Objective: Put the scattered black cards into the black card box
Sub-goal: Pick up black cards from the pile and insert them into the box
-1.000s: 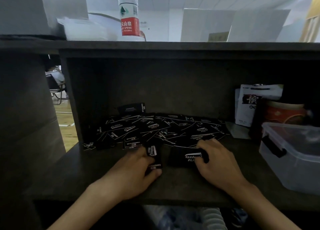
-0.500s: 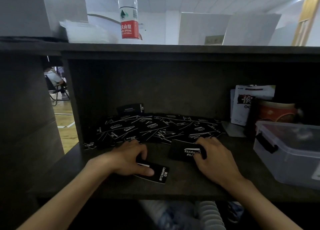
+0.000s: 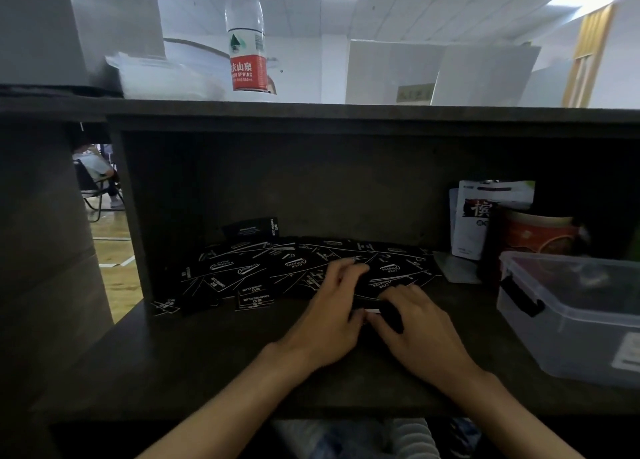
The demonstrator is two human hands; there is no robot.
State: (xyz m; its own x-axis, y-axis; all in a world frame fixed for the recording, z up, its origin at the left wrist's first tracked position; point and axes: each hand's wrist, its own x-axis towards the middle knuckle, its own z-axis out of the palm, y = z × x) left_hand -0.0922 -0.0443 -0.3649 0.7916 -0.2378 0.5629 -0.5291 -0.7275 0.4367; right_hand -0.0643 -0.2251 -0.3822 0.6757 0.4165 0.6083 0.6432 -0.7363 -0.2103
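Note:
Many black cards (image 3: pixel 263 268) with white lettering lie scattered across the back of the dark shelf (image 3: pixel 207 354). A black card box (image 3: pixel 384 311) sits between my hands near the shelf's middle, mostly hidden by them. My left hand (image 3: pixel 332 316) is at the box's left side, fingers stretched over the cards behind it. My right hand (image 3: pixel 415 323) grips the box from the right. A small stack of cards (image 3: pixel 254 299) lies to the left. Another black box piece (image 3: pixel 251 230) stands at the back.
A clear plastic container (image 3: pixel 571 316) with a black clasp stands at the right. Behind it are a red cup (image 3: pixel 540 237) and a white pouch (image 3: pixel 485 213). A water bottle (image 3: pixel 246 36) stands on the upper shelf. The shelf's side wall (image 3: pixel 133 223) is at the left.
My left hand has moved right from the shelf's front to the box, taking along the cards it held. My right hand stays on the box. The camera has tilted up slightly.

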